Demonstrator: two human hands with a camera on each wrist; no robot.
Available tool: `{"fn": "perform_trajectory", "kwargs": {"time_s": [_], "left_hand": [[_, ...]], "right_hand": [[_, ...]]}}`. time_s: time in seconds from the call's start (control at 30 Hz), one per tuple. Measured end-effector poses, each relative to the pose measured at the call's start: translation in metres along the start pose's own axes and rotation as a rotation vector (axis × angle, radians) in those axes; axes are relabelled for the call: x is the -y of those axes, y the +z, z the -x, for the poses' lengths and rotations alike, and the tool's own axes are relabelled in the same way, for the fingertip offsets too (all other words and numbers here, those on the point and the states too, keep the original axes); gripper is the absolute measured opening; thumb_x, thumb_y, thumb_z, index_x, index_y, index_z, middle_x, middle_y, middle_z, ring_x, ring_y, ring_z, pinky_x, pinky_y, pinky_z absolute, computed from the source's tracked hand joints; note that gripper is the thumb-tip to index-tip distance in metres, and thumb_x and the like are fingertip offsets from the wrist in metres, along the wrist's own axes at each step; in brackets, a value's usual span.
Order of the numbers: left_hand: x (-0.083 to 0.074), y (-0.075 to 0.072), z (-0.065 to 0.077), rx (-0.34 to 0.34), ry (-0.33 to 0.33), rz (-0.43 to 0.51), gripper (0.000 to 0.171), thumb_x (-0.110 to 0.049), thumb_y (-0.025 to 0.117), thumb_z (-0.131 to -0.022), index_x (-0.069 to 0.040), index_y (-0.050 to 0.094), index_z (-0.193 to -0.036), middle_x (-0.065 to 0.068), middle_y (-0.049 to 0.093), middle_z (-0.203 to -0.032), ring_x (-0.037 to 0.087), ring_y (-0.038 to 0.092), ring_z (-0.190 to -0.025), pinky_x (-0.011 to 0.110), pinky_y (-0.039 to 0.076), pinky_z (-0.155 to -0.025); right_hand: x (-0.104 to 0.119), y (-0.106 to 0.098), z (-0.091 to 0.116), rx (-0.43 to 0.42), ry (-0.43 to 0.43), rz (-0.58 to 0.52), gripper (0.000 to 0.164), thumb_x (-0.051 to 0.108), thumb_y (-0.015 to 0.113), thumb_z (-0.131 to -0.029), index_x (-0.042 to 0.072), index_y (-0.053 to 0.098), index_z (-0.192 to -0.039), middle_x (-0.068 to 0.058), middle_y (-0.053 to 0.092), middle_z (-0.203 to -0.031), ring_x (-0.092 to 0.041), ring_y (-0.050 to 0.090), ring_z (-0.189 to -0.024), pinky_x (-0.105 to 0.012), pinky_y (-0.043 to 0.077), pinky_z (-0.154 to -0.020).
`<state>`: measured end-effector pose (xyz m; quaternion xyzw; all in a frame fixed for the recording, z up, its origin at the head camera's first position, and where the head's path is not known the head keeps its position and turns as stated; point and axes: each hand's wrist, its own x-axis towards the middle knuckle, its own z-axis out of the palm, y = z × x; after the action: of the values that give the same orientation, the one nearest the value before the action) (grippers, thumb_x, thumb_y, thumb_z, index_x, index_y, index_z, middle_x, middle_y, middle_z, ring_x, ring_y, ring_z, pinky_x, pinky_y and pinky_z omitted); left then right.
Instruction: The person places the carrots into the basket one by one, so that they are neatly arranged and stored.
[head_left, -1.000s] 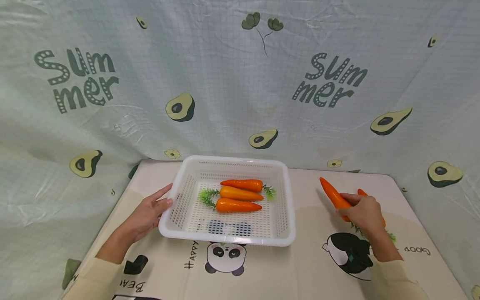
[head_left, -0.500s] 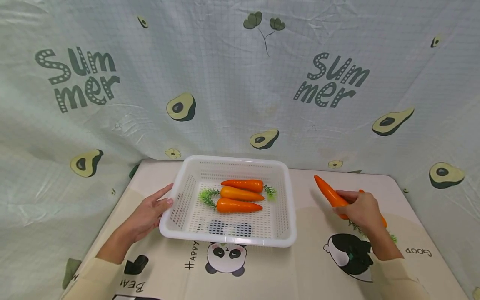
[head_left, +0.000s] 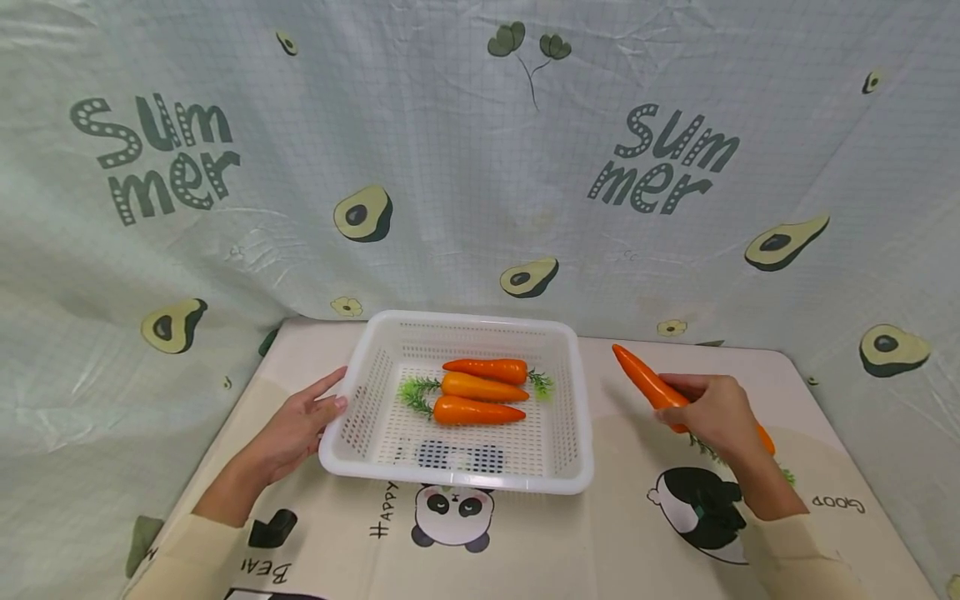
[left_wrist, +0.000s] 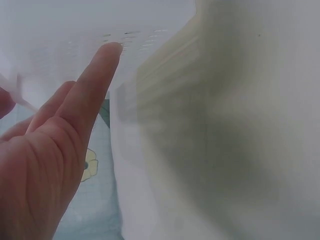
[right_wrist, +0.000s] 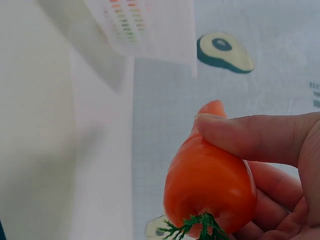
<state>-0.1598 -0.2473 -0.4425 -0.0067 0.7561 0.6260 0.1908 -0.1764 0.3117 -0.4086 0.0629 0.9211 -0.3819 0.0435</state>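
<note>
Five glossy orange carrots with feathery green plastic tops are in sight: three in the basket, one in the right hand, one on the table. The single white plastic basket (head_left: 457, 479), rectangular with perforated walls and floor, is on the cream table cover (head_left: 622, 542). Inside, the three carrots lie nearly parallel: the far carrot (head_left: 491, 368) has its green top to the right, while the middle carrot (head_left: 480, 387) and the near carrot (head_left: 476, 410) have theirs to the left.

The left hand (head_left: 296, 429) holds the basket by its left side, thumb at the rim and fingers extended along the outer wall. The right hand (head_left: 712, 417) grips the fourth carrot (head_left: 641, 377) near its thick end, thumb on one side and fingers on the other; it is raised off the table, to the right of the basket and apart from it, tip pointing up and left. Behind the right hand, the fifth carrot (head_left: 767, 440) lies mostly hidden.

Two pale yellow sleeves cover the forearms. One panda face (head_left: 452, 508) is printed below the basket, and two "SUMMER" letterings mark the pale sheet (head_left: 450, 125) behind.
</note>
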Motion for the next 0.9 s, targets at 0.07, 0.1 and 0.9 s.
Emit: {"fn": "perform_trajectory", "kwargs": {"time_s": [0.07,0.1,0.9], "left_hand": [[0.0,0.0,0.0,-0.001,0.001,0.0,0.074,-0.031,0.051,-0.111,-0.02,0.008,-0.169,0.028,0.034,-0.166,0.037,0.062,-0.13,0.049,0.06,-0.096],[0.0,0.0,0.0,-0.001,0.0,0.0,0.074,-0.031,0.051,-0.111,-0.02,0.008,-0.169,0.027,0.034,-0.166,0.036,0.062,-0.13,0.049,0.06,-0.096],[0.001,0.001,0.0,-0.007,-0.002,0.007,0.073,-0.03,0.05,-0.111,-0.021,0.008,-0.17,0.027,0.035,-0.166,0.038,0.063,-0.13,0.051,0.06,-0.095]], "right_hand": [[0.003,-0.001,0.0,0.008,-0.009,-0.002,0.064,0.014,0.087,-0.084,0.0,0.063,-0.142,-0.033,0.062,-0.137,-0.041,0.059,-0.111,-0.028,0.057,-0.068],[0.005,-0.001,0.001,0.012,-0.014,0.0,0.063,0.014,0.087,-0.084,0.001,0.063,-0.141,-0.032,0.063,-0.136,-0.041,0.059,-0.11,-0.028,0.057,-0.068],[0.053,0.004,0.005,0.096,-0.125,0.057,0.056,0.014,0.088,-0.08,0.006,0.072,-0.133,-0.024,0.072,-0.124,-0.032,0.064,-0.1,-0.032,0.054,-0.074]]}}
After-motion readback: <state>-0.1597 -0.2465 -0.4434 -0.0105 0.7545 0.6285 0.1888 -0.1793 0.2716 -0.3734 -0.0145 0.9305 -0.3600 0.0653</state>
